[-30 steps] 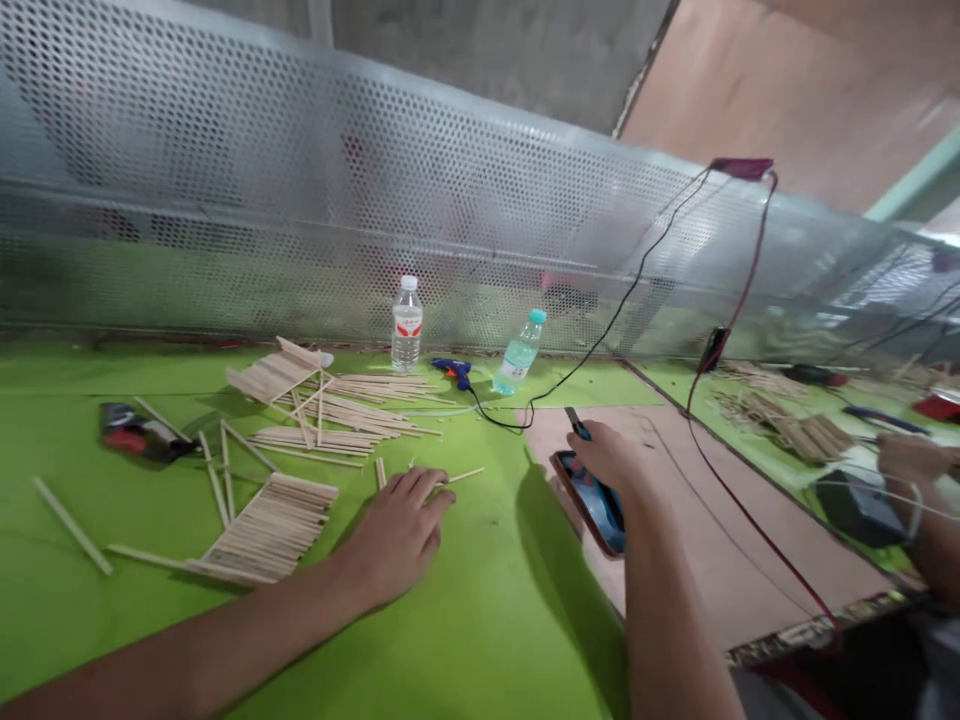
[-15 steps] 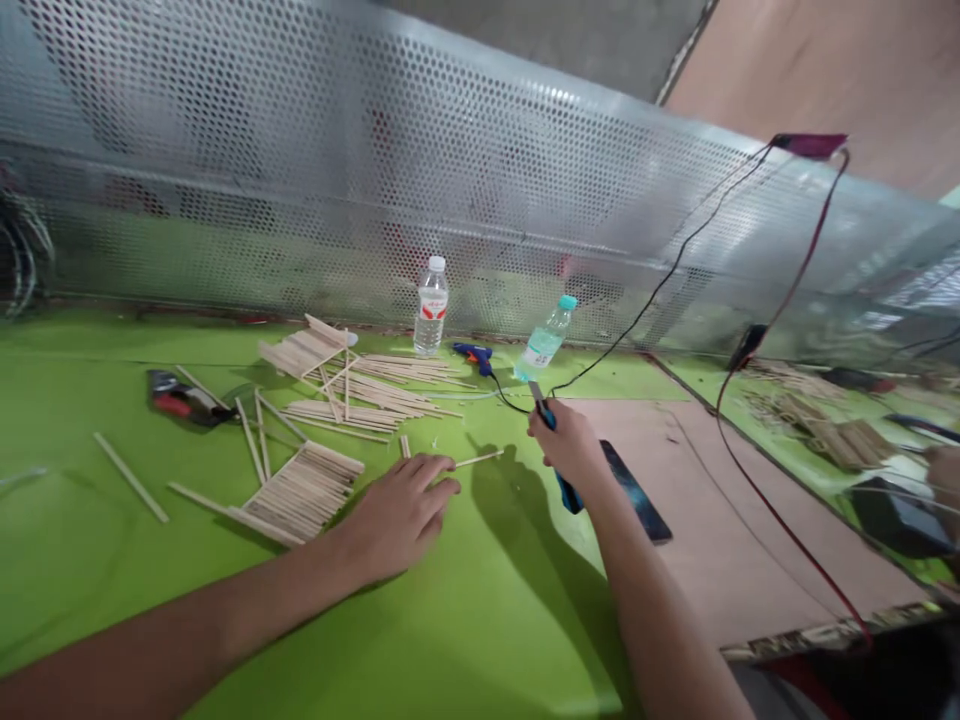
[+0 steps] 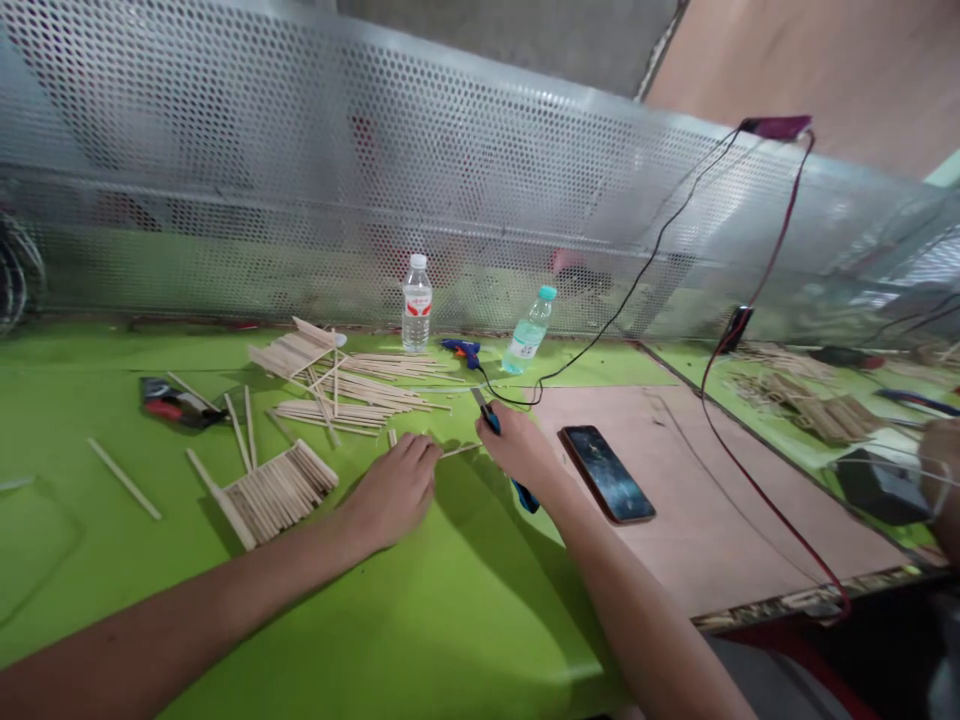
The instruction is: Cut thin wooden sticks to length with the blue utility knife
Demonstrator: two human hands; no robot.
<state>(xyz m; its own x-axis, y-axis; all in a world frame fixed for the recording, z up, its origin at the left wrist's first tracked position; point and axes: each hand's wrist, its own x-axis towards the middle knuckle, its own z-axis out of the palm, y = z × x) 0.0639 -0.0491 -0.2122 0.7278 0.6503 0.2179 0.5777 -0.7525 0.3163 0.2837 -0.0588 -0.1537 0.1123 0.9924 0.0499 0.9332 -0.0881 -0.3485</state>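
Observation:
My left hand (image 3: 394,492) lies flat on the green table (image 3: 465,610), fingers stretched toward a thin wooden stick (image 3: 459,450). My right hand (image 3: 519,450) is closed around a blue utility knife (image 3: 495,430), its blade end pointing up and away, right beside that stick. A glued panel of sticks (image 3: 274,490) lies just left of my left hand. A dark phone (image 3: 606,472) lies face up on the brown board (image 3: 720,520) to the right of my right hand.
Loose sticks (image 3: 360,400) and another stick panel (image 3: 289,352) lie further back. Two water bottles (image 3: 416,303) (image 3: 529,343) and a blue glue gun (image 3: 461,350) stand by the perforated metal wall (image 3: 300,180). Cables (image 3: 750,330) hang at right. Another person's hand (image 3: 941,450) shows at the far right.
My right hand set the phone down on the brown board, then moved left with the blue knife to the stick. My left hand stayed almost still.

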